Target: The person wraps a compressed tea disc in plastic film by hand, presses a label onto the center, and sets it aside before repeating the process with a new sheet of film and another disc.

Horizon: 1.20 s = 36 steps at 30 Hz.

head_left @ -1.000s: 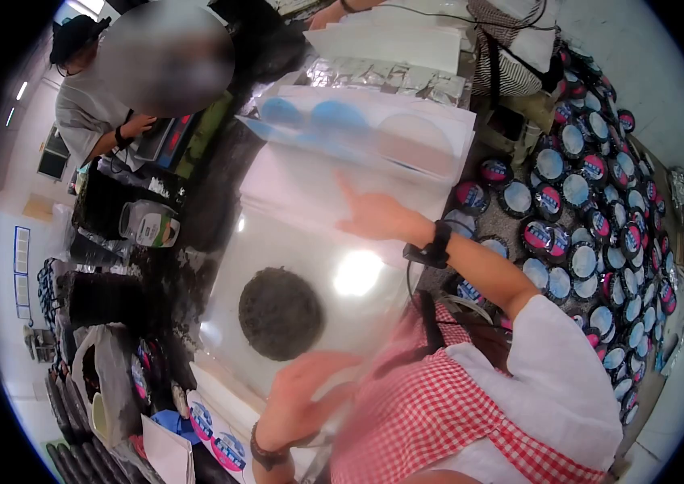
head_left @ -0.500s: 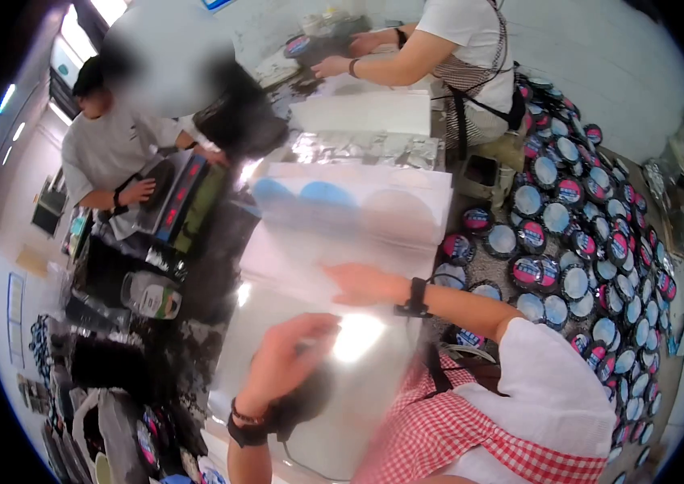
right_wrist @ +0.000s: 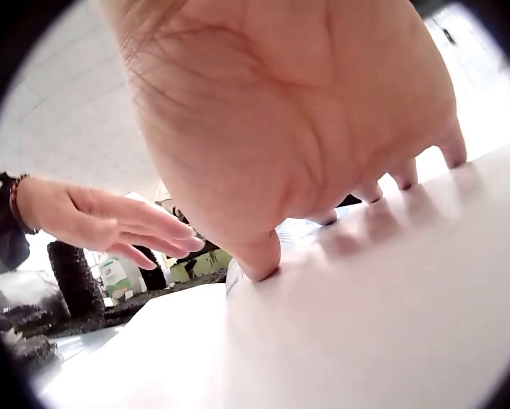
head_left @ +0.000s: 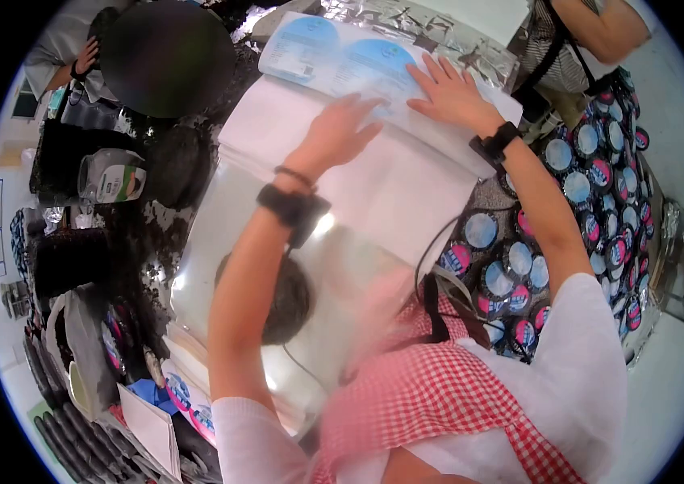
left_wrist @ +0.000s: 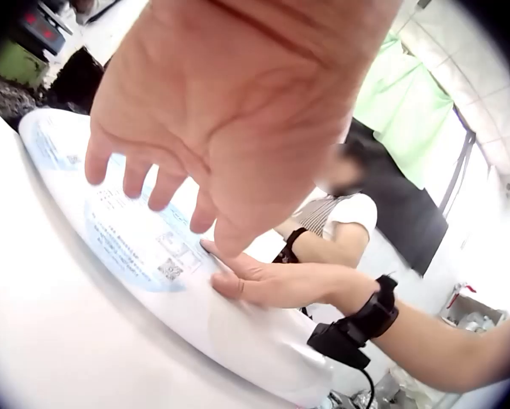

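Observation:
A printed sheet (head_left: 374, 60) with blue circles bulges in a curved fold across the far part of the white paper (head_left: 390, 185). On that fold my right hand (head_left: 456, 101) rests with fingers spread, and in the right wrist view its fingertips (right_wrist: 263, 266) press the white surface. My left hand (head_left: 334, 137) is just left of it, palm down over the fold's near edge, fingers extended and holding nothing. Nearer my body, a dark round disc (head_left: 289, 302) shows on a glossy pale surface (head_left: 197, 258), partly covered by my left forearm.
Many round pieces with pink, blue and white faces (head_left: 576, 187) lie heaped at the right. A clear jar (head_left: 112, 176) and black blocks (head_left: 72, 262) stand at the left. Two other people are partly in view at the far side. Crumpled foil (head_left: 471, 52) lies beyond the sheet.
My left hand has moved forward from near the dark disc to the printed sheet. My right hand has gone from the white paper onto the fold, fingers spread. The head view has shifted.

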Each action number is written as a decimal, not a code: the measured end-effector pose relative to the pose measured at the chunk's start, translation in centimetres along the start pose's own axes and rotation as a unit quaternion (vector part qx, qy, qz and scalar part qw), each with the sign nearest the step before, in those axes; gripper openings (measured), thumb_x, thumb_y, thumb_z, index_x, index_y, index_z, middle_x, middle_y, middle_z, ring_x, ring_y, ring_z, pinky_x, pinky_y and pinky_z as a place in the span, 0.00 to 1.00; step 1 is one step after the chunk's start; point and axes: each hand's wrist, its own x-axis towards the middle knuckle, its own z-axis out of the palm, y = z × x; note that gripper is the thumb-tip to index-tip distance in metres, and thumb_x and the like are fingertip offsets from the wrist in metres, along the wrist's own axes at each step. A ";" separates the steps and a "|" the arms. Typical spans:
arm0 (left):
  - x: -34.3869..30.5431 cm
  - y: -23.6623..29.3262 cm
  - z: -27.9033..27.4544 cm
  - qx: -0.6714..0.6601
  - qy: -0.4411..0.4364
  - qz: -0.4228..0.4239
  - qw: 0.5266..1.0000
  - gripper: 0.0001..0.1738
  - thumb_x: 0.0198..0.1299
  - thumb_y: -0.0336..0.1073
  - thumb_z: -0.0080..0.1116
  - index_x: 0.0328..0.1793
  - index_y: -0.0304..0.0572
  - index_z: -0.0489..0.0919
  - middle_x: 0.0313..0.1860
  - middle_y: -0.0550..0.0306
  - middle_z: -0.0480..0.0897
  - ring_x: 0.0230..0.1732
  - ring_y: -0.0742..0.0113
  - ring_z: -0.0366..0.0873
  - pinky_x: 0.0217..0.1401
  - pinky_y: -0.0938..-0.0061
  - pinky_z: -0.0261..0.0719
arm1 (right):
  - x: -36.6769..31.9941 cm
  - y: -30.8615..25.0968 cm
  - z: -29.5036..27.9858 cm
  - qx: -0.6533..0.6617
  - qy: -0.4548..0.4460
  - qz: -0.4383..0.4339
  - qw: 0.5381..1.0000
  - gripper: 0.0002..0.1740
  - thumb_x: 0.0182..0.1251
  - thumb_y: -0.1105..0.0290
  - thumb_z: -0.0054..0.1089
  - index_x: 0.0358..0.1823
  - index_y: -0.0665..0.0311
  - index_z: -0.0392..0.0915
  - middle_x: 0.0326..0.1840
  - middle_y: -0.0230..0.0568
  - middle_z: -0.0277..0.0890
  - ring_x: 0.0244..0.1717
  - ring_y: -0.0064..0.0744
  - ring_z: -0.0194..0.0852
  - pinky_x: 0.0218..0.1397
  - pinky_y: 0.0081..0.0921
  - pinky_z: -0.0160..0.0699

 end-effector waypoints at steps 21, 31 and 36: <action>11.0 -5.0 6.9 0.137 0.171 -0.044 0.975 0.26 0.63 0.58 0.48 0.67 0.72 0.74 0.75 0.53 0.65 0.77 0.52 0.54 0.75 0.42 0.44 | 22.2 10.8 -7.7 -0.004 0.048 -0.130 0.990 0.38 0.64 0.49 0.57 0.69 0.64 0.63 0.68 0.59 0.64 0.70 0.54 0.60 0.70 0.40 0.62; 11.5 -7.7 5.3 0.060 0.169 0.017 0.984 0.26 0.61 0.54 0.52 0.64 0.60 0.76 0.69 0.56 0.70 0.72 0.53 0.61 0.74 0.50 0.50 | 30.0 -3.1 -0.1 -0.034 0.124 -0.273 0.954 0.17 0.61 0.73 0.50 0.53 0.66 0.71 0.47 0.51 0.76 0.53 0.48 0.75 0.51 0.40 0.76; 11.5 -8.7 5.1 0.120 0.205 0.032 0.971 0.25 0.63 0.55 0.49 0.64 0.66 0.76 0.70 0.59 0.70 0.74 0.56 0.59 0.74 0.42 0.47 | 35.2 -3.2 4.1 0.018 0.204 -0.421 0.884 0.23 0.64 0.74 0.47 0.62 0.65 0.67 0.63 0.57 0.70 0.64 0.49 0.68 0.64 0.37 0.71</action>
